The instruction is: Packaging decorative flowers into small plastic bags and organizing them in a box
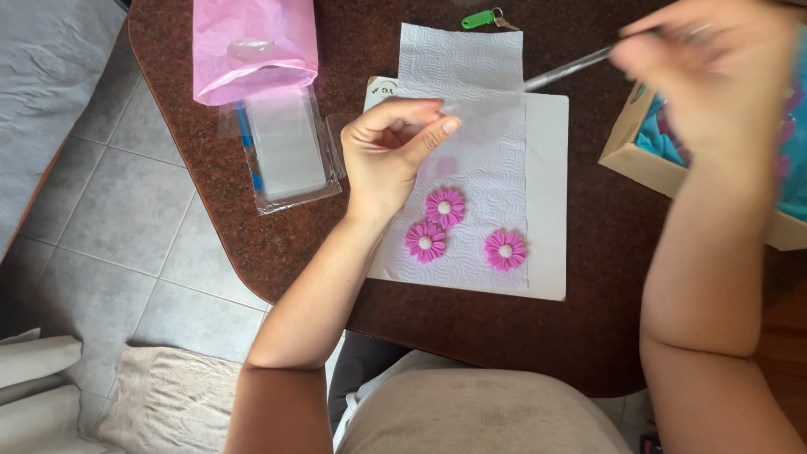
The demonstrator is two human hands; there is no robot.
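Three pink flower shapes with white centres (444, 207) (425, 241) (505, 250) lie on a white paper towel (483, 168), which rests on a white board (546, 193). My left hand (388, 151) hovers over the towel's left edge, fingers curled with the fingertips pinched together; whether something small sits between them is unclear. My right hand (710, 71) is raised at the upper right, blurred by motion, gripping a thin silver rod-like tool (567, 69) that points down-left toward the towel.
The work sits on a dark brown rounded table (252, 227). A pink bag (252, 46) and a clear plastic packet (286, 147) lie at the left. A green key tag (479, 18) is at the top. An open cardboard box with teal contents (664, 151) stands at right.
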